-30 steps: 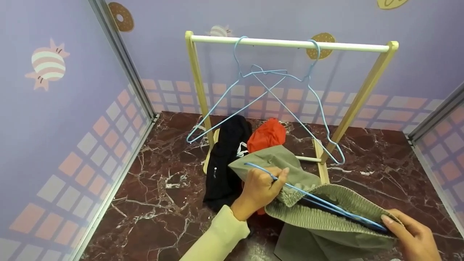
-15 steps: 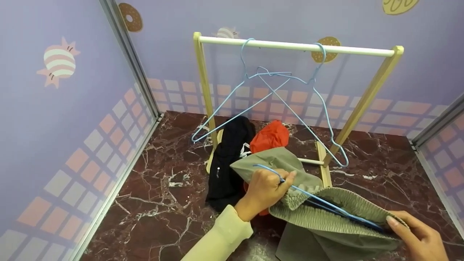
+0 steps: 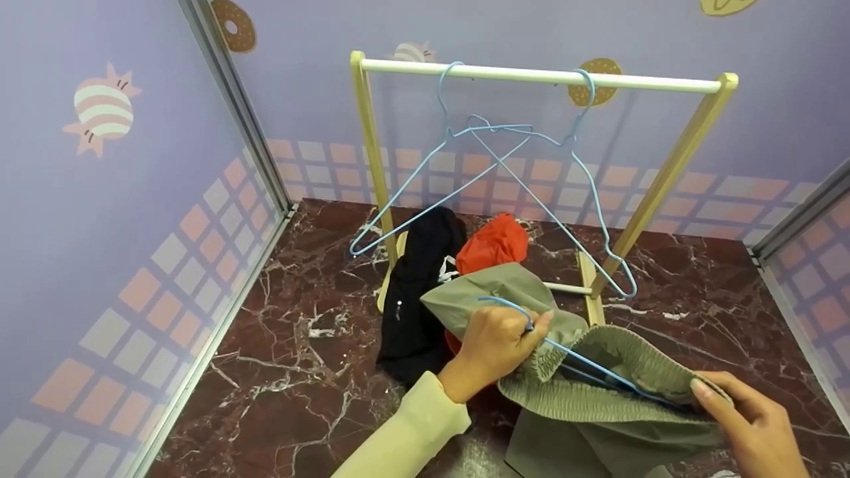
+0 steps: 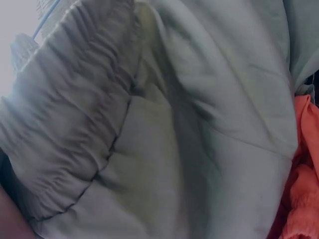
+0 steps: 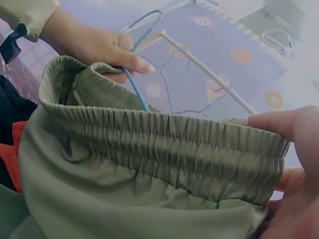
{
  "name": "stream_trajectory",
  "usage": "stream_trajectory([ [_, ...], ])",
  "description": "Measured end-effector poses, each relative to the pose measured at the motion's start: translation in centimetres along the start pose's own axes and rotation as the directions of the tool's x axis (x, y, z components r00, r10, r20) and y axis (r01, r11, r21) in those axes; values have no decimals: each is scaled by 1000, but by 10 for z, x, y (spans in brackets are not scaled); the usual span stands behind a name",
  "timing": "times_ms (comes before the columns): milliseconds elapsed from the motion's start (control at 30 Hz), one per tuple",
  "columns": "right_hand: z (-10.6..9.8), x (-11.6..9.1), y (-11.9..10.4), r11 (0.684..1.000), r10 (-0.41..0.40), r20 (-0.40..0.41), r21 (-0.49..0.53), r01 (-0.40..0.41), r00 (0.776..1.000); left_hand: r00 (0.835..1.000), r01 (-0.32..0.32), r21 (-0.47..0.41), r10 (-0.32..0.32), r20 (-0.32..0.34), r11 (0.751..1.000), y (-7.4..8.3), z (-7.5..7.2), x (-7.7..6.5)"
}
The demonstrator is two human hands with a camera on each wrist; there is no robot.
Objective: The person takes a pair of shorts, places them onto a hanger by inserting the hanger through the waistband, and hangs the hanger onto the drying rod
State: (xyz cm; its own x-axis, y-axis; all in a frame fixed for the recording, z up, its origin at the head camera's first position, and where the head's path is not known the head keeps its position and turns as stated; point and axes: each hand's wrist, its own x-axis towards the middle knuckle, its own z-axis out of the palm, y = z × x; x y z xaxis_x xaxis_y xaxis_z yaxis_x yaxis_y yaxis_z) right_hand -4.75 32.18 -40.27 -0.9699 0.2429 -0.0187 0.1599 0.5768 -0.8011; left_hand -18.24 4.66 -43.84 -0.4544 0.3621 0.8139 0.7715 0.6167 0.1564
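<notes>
My left hand (image 3: 495, 338) grips a blue wire hanger (image 3: 588, 362) just below its hook, which sticks out past the fist. The hanger's lower part lies inside the open elastic waist of a pair of olive-green pants (image 3: 597, 435). At the far right end of that waistband, my right hand (image 3: 754, 418) pinches the gathered edge between thumb and fingers. In the right wrist view the hanger (image 5: 137, 89) drops behind the ruffled waistband (image 5: 164, 134), and its lower part is hidden there. Green fabric (image 4: 224, 124) fills most of the left wrist view.
A wooden rack with a white rail (image 3: 651, 81) stands ahead, with two blue hangers (image 3: 418, 167) on it, their frames crossing. Black clothing (image 3: 415, 299) and a red garment (image 3: 495, 245) lie on the dark marbled floor (image 3: 279, 372) beside the pants. Patterned walls enclose the space.
My left hand has shifted slightly right, pushing the hanger deeper into the waistband, and more of the hook's curve shows. My right hand still pinches the edge, now a little further left.
</notes>
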Motion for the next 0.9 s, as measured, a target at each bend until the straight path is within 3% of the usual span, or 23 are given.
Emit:
stream_trajectory([
  [467,21,7,-18,998,-27,-12,53,27,1000,1000,23,23,-23,7,999,9,4,3],
  [600,31,10,-21,1000,-23,-44,-14,22,999,1000,25,8,-25,-1,1000,11,3,4],
  [767,34,14,-22,988,32,-9,-154,-33,999,1000,26,-9,-26,1,1000,12,2,5],
  [900,39,15,-25,977,33,17,-212,-28,999,999,33,-9,-33,10,999,14,3,3],
])
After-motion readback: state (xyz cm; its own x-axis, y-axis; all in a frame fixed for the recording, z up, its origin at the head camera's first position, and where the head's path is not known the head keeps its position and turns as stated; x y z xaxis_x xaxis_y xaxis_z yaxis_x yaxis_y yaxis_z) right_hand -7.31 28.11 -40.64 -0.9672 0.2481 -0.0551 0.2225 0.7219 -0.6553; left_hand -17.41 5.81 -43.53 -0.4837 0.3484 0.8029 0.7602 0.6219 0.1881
